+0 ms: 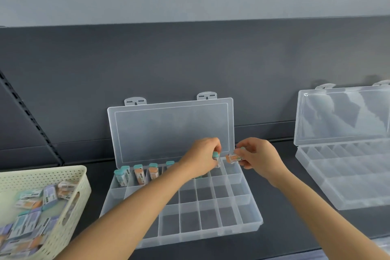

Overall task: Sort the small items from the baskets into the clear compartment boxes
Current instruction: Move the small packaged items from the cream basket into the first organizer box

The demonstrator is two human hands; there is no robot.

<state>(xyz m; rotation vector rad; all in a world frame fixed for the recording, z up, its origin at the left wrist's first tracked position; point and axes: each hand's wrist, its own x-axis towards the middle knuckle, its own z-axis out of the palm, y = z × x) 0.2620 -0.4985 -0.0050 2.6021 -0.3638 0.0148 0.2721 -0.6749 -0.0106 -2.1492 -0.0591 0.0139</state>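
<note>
1. A cream basket (42,173) sits near on the left, full of small packs (31,213).
2. The open clear compartment box (200,236) lies in the middle of the dark shelf (285,228).
3. The left grip (200,157) pinches a teal-topped pack (216,157) upright at the back row, near its right end.
4. The right grip (258,155) holds an orange pack (234,158) sideways, just beside it.
5. More standing packs (139,174) fill the back row's left part.
6. The lid (171,131) stands up behind.
7. A second clear box (348,181) lies open, far right.
</note>
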